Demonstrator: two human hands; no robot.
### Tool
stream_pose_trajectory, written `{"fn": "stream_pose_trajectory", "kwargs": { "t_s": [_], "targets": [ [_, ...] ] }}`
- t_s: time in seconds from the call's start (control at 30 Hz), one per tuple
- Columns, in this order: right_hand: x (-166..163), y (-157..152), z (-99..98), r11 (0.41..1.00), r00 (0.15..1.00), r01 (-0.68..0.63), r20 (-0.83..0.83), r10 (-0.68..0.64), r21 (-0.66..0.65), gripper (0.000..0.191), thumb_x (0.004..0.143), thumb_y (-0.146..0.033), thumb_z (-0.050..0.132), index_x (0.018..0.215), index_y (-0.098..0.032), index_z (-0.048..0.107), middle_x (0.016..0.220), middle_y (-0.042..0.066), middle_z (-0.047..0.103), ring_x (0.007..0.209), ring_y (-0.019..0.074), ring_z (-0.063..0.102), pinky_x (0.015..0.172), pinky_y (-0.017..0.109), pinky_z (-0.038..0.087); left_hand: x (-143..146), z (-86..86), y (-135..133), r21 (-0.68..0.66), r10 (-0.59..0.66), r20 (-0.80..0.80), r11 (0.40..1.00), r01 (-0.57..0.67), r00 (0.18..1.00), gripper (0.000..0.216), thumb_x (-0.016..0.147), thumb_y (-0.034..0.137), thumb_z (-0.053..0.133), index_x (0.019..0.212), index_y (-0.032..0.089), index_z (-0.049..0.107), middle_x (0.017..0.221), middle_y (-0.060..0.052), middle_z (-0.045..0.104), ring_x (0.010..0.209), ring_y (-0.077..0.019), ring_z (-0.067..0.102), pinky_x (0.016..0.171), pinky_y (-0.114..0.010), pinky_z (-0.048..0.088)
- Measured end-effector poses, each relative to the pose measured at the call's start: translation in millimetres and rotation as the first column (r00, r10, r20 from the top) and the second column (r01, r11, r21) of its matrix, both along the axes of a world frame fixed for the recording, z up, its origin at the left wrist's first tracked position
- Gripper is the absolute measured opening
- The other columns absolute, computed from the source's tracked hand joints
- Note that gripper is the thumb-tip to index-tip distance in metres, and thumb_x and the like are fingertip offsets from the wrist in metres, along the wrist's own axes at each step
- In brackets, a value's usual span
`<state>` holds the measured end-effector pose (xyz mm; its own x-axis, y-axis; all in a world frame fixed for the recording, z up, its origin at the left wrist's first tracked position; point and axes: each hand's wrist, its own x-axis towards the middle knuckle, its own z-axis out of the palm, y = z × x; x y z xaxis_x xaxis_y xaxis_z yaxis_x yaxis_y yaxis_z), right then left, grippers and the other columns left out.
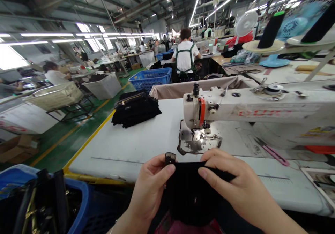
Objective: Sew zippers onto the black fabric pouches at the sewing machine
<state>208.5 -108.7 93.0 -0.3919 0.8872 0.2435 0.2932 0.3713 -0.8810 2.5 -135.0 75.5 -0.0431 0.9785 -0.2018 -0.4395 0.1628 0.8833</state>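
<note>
- Two hands, both mine, fill the bottom of the head view. My left hand [150,187] and right hand [232,181] are each closed in a pinch on the same black fabric piece [188,188].
- On each hand the thumb presses the near face while the fingers curl over the top edge.
- That piece hangs at the near edge of the surface [125,143], between my hands and just above my lap. Its top edge, the long axis, runs left to right from one hand to the other.
- A small dark tab [170,157] sticks up at its upper left corner, touching my left fingertips.
- Straight ahead, past the top edge, sits the sewing machine [235,110]. Its needle plate [197,141] is just beyond my right hand's knuckles, so the right hand is the nearer of the two.
- Pink-handled snips [273,153] lie to the right on the surface, and a stack of black bags [136,108] rests far left.
- A blue bin [81,199] stands by my left side, and another person [185,56] sits well ahead.
</note>
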Motion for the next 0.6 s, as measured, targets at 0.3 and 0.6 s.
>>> {"fn": "stream_pose_trajectory", "kwargs": {
  "t_s": [0.3,0.6],
  "targets": [
    [5.2,-2.0,-4.6,0.996,0.996,0.090,0.026,-0.090,0.013,0.019,0.088,-0.034,0.062,0.073,-0.023,0.066,0.090,-0.001,0.063,0.080,0.0123,0.061,0.072,0.023,0.045,-5.2,-10.5,-1.1,0.045,-0.030,-0.144,0.998,0.037,0.989,0.016,0.077,0.025,0.078,0.090,0.017,0.073,0.079,0.000,0.065,0.078,-0.0116,0.058,0.074,-0.020,0.048],
    [13.4,-0.4,-27.9,0.938,0.971,0.183,-0.094,-0.219,-0.294,0.028,0.081,-0.042,0.070,0.072,-0.020,0.055,0.095,0.000,0.061,0.085,0.0141,0.058,0.079,0.025,0.044,-13.8,-17.2,-1.6,0.023,-0.009,-0.323,1.000,0.018,0.946,0.024,0.086,0.033,0.069,0.106,0.019,0.070,0.084,0.000,0.065,0.078,-0.0112,0.054,0.076,-0.020,0.045]
  ]
}}
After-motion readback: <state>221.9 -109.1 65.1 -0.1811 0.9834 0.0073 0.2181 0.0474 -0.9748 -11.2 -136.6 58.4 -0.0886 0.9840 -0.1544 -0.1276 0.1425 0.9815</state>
